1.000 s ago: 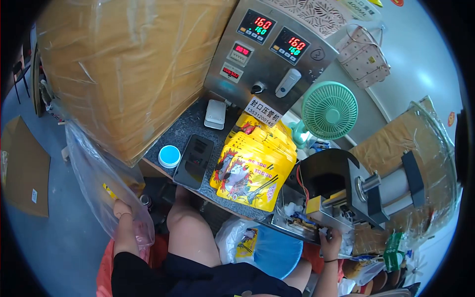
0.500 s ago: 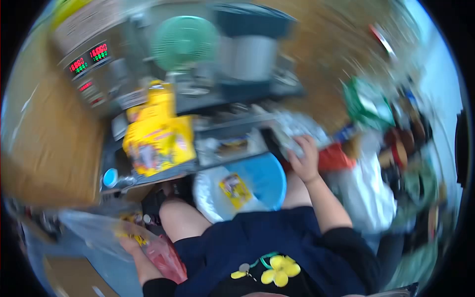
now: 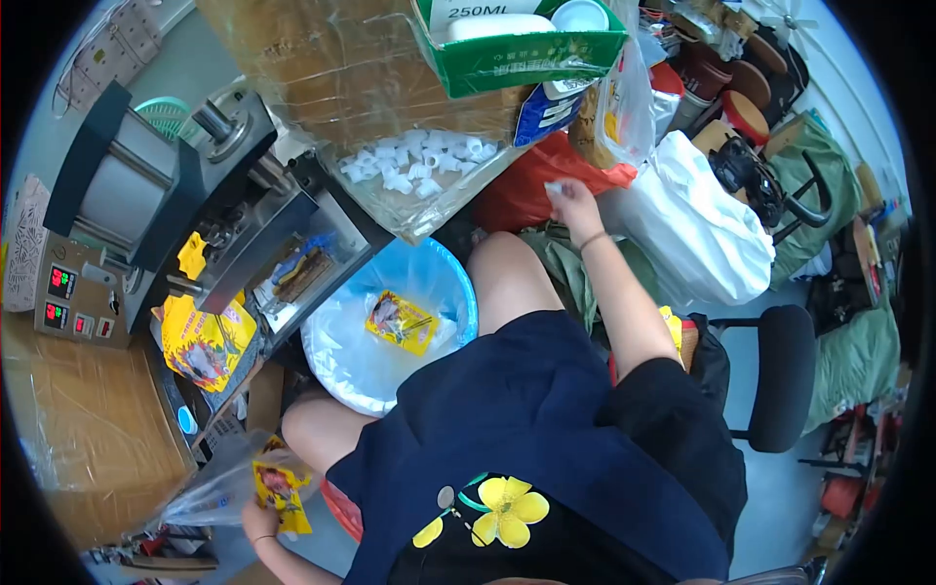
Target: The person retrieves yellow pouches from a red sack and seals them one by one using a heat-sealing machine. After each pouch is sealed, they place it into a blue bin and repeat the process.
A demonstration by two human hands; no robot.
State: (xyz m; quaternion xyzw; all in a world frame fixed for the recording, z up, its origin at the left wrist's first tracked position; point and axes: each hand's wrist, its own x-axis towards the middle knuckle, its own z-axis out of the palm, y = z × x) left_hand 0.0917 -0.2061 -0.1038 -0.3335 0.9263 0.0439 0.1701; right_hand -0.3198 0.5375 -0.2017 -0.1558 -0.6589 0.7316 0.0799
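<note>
At the lower left, my left hand (image 3: 261, 523) is closed on a yellow printed packet (image 3: 282, 495), beside a clear plastic bag (image 3: 210, 480). My right hand (image 3: 575, 211) is raised in front of a red plastic bag (image 3: 538, 185), its fingertips pinched on a small white plastic piece (image 3: 554, 188). Similar white pieces (image 3: 426, 161) lie in a heap at the near edge of a large carton, left of that hand. Between my knees stands a blue tub (image 3: 466, 283) lined with clear plastic. Another yellow packet (image 3: 401, 323) lies inside it.
A press machine (image 3: 146, 185) with a control box (image 3: 83, 297) stands at the left, yellow packets (image 3: 207, 336) beside it. A green box (image 3: 526, 60) sits on the carton. At right are a white sack (image 3: 692, 224) and a black chair (image 3: 773, 378).
The view has swung to the right, bringing the carton and white pieces into sight. My right hand now shows a white piece in its fingertips. The packet in my left hand is more visible.
</note>
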